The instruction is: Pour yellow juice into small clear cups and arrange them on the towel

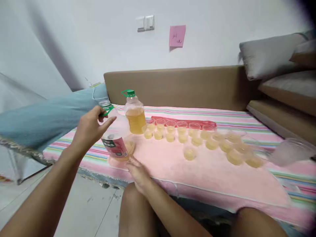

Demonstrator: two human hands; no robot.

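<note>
A large clear plastic bottle (115, 146) with a pink and green label stands slightly tilted at the left of the pink mat, its mouth uncapped. A little yellow liquid lies at its bottom. My left hand (92, 123) has its fingers curled on the green carry handle at the neck, thumb stretched out along the shoulder. Low down, my right hand (138, 172) grips the bottle's base, its fingertips partly hidden. Just behind stands a second bottle (136, 120), green-capped and over half full of yellow liquid. Rows of clear plastic cups (182, 135) with yellow liquid spread to the right.
One filled cup (189, 153) sits in front of the rows. Behind them lies a red plastic bag (177, 120). A blurred stack of clear cups (292, 152) is at the right, below piled cushions (276, 56). The striped cloth's front edge runs near my knees.
</note>
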